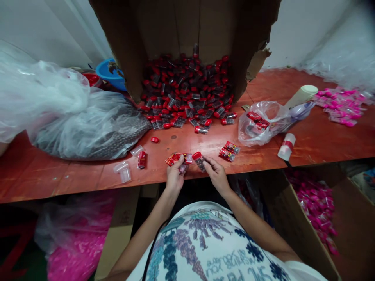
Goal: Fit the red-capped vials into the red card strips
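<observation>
My left hand (175, 175) is closed around a fanned stack of red printed sleeves (175, 157) at the table's front edge. Between the fingers of my right hand (216, 173) is a small clear bottle (199, 160) with a red cap and dark beads inside. The bottle tilts toward the sleeves, close to my left hand. Right of it, two red-labelled packs (228, 151) lie on the table. To the left are a red-wrapped bottle (141, 160), a loose red cap (154, 139) and several clear empty tubes (125, 173).
A large cardboard box (187, 27) on its side spills many red-capped bottles (187, 93). A plastic bag of dark beads (102, 132) sits left; a clear bag (249, 132) of red packs sits right. Pink items (342, 103) lie far right. Below the table stands an open carton (304, 230).
</observation>
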### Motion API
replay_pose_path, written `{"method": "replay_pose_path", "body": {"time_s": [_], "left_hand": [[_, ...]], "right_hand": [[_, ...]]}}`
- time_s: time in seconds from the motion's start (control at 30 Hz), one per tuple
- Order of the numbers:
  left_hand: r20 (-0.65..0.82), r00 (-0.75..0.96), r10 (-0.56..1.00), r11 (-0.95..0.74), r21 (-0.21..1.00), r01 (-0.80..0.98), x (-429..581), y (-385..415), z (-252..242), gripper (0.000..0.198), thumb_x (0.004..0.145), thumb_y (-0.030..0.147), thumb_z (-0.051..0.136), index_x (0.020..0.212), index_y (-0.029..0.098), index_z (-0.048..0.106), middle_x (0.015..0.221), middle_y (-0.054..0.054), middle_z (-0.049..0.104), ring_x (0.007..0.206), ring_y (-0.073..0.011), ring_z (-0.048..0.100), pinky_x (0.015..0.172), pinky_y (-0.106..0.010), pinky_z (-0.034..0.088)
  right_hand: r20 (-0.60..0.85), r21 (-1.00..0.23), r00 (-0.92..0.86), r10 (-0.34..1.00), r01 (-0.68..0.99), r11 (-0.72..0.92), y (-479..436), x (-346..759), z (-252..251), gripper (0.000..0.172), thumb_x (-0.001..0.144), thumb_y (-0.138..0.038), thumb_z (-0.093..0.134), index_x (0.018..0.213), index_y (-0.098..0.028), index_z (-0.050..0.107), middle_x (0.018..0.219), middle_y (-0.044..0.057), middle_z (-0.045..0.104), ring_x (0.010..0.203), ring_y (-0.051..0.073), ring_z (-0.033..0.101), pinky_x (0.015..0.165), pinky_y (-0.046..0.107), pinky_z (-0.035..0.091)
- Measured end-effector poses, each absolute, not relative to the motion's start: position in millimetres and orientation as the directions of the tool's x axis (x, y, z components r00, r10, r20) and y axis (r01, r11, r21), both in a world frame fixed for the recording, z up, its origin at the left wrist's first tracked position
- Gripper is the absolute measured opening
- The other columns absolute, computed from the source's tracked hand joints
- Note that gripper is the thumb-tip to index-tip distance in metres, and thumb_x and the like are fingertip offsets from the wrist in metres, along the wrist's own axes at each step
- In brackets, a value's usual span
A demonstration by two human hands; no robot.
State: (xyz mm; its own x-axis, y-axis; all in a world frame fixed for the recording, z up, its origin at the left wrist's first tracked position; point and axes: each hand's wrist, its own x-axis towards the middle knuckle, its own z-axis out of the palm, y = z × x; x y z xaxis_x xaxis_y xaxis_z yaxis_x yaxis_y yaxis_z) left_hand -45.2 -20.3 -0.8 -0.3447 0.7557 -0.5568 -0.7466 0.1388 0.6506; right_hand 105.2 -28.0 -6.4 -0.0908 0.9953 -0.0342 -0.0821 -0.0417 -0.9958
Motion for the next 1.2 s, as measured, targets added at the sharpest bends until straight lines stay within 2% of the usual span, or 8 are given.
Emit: {"method": "replay_pose_path", "body": {"time_s": [0.13, 0.27, 0.43, 0.5, 0.7, 1.03, 1.1, 1.2], "left_hand": [[-0.558, -0.339, 0.758, 0.148, 0.653, -0.743, -42, -22, 4, 0.023, 0.058, 0.013, 0.080, 0.074, 0.013, 0.064, 0.066, 0.000, 0.068, 0.057, -0.0117, 0.063, 0.054, -0.023, 0.053], [-0.536, -0.324, 0.779, 0.145, 0.657, -0.740, -39, -23, 8, 0.022, 0.057, 0.013, 0.080, 0.072, 0.013, 0.064, 0.066, -0.001, 0.069, 0.057, -0.0122, 0.064, 0.055, -0.022, 0.052], [-0.455, -0.329, 0.828, 0.095, 0.691, -0.717, -38, -26, 9, 0.022, 0.056, 0.012, 0.080, 0.073, 0.012, 0.066, 0.069, -0.001, 0.070, 0.062, -0.0119, 0.065, 0.063, -0.023, 0.053], [-0.422, -0.325, 0.846, 0.077, 0.700, -0.710, -38, -26, 10, 0.022, 0.056, 0.011, 0.080, 0.073, 0.012, 0.066, 0.070, -0.001, 0.070, 0.063, -0.0117, 0.065, 0.064, -0.023, 0.053], [-0.494, -0.331, 0.804, 0.100, 0.661, -0.743, -44, -24, 12, 0.022, 0.058, 0.010, 0.079, 0.076, 0.012, 0.066, 0.069, -0.001, 0.069, 0.061, -0.0129, 0.065, 0.059, -0.024, 0.054], [-0.550, -0.308, 0.776, 0.145, 0.631, -0.762, -35, -23, 12, 0.019, 0.062, 0.012, 0.077, 0.075, 0.012, 0.064, 0.068, -0.002, 0.069, 0.058, -0.0124, 0.064, 0.054, -0.022, 0.052], [-0.539, -0.296, 0.789, 0.157, 0.643, -0.750, -33, -24, 13, 0.021, 0.060, 0.013, 0.079, 0.075, 0.013, 0.064, 0.068, -0.001, 0.069, 0.058, -0.0124, 0.064, 0.055, -0.022, 0.052], [-0.485, -0.319, 0.814, 0.118, 0.677, -0.726, -32, -24, 13, 0.025, 0.056, 0.014, 0.081, 0.075, 0.012, 0.065, 0.069, 0.000, 0.068, 0.059, -0.0118, 0.064, 0.059, -0.023, 0.052]], "right_hand": [[-0.010, -0.997, -0.109, 0.994, -0.076, -0.018, -29, 106, -6, 0.034, 0.083, -0.037, 0.058, 0.113, -0.023, 0.064, 0.112, 0.004, 0.067, 0.101, 0.020, 0.063, 0.089, 0.035, 0.051], [-0.073, -0.992, -0.186, 0.980, -0.083, -0.090, -28, 107, -9, 0.034, 0.081, -0.037, 0.060, 0.111, -0.023, 0.066, 0.111, 0.004, 0.068, 0.099, 0.020, 0.064, 0.085, 0.035, 0.053], [-0.205, -0.952, -0.257, 0.944, -0.172, -0.253, -30, 107, -6, 0.034, 0.077, -0.038, 0.063, 0.108, -0.023, 0.068, 0.101, 0.003, 0.070, 0.080, 0.018, 0.065, 0.059, 0.028, 0.056], [-0.218, -0.942, -0.257, 0.942, -0.198, -0.272, -32, 107, -4, 0.035, 0.077, -0.039, 0.063, 0.107, -0.022, 0.068, 0.097, 0.003, 0.071, 0.074, 0.017, 0.064, 0.054, 0.026, 0.055], [-0.098, -0.981, -0.068, 0.993, -0.160, -0.107, -35, 112, -3, 0.037, 0.081, -0.039, 0.059, 0.113, -0.022, 0.064, 0.108, 0.004, 0.067, 0.072, 0.015, 0.063, 0.060, 0.028, 0.057], [-0.095, -0.984, -0.081, 0.992, -0.141, -0.106, -38, 107, -2, 0.040, 0.082, -0.042, 0.057, 0.116, -0.022, 0.063, 0.115, 0.005, 0.064, 0.084, 0.019, 0.064, 0.062, 0.028, 0.058], [-0.095, -0.985, -0.069, 0.993, -0.140, -0.104, -38, 107, -2, 0.040, 0.082, -0.041, 0.057, 0.116, -0.022, 0.063, 0.112, 0.005, 0.065, 0.080, 0.017, 0.064, 0.061, 0.027, 0.058], [-0.115, -0.984, -0.121, 0.986, -0.122, -0.129, -38, 109, -3, 0.038, 0.082, -0.040, 0.057, 0.115, -0.021, 0.064, 0.102, 0.004, 0.068, 0.061, 0.012, 0.060, 0.053, 0.025, 0.054]]}}
